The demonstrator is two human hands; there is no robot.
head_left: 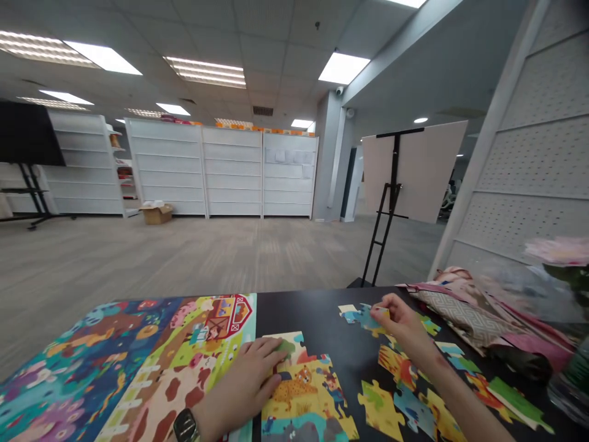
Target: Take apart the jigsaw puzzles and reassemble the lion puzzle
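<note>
Two bare hands are seen at the lower middle of the frame, over a black table (pixel 322 325). A blue jigsaw piece (pixel 361 317) is pinched by the fingertips of the right hand (pixel 405 328), up and to the right of an assembled puzzle section (pixel 299 393). That section is pressed by the left hand (pixel 243 387), fingers spread flat, while loose pieces (pixel 381 409) are scattered at lower right.

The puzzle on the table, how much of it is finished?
Done so far: a joined patch of pieces showing a spotted cat. In hand: the left hand presses on that patch, and the right hand pinches a blue piece. Left to do: the loose pieces lying on the black table.
</note>
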